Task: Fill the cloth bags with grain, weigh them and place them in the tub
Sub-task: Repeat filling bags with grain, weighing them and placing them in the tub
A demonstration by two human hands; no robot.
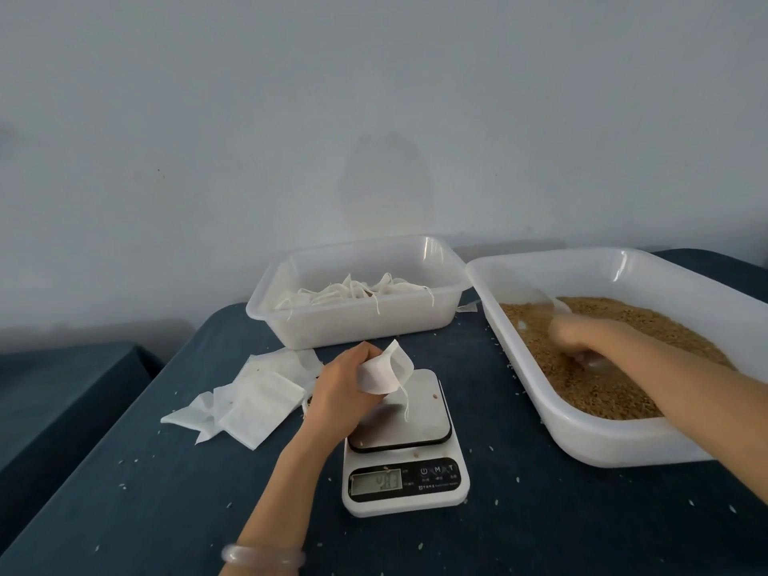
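White, thin woven cloth is bunching in the left hand near the middle of the frame: the fingers and thumb are curling round one small white drawstring cloth bag, clamping its crumpled lower part while its mouth is gaping upward. The bag is hanging just above the flat, rounded-square platform of a white plastic digital kitchen scale, and its thin cord is dangling down toward the platform. The scale's grey display is showing digits too blurred to read.

At the right of the frame, the right hand is reaching into a large translucent white plastic tub holding a granular bed of golden-brown grain. The hand is smeared by blur, with a clear scoop-like shape beside it, so whether its fingers are gripping anything cannot be told.

In the upper middle, a second translucent rectangular plastic tub is holding a heap of plump white cloth bags, some strings trailing over its rim. Left of centre, a loose pile of flat, empty white cloth bags is lying on the dark blue tablecloth, which is speckled with stray grains. A pale translucent bangle is circling the left wrist at the bottom of the frame.
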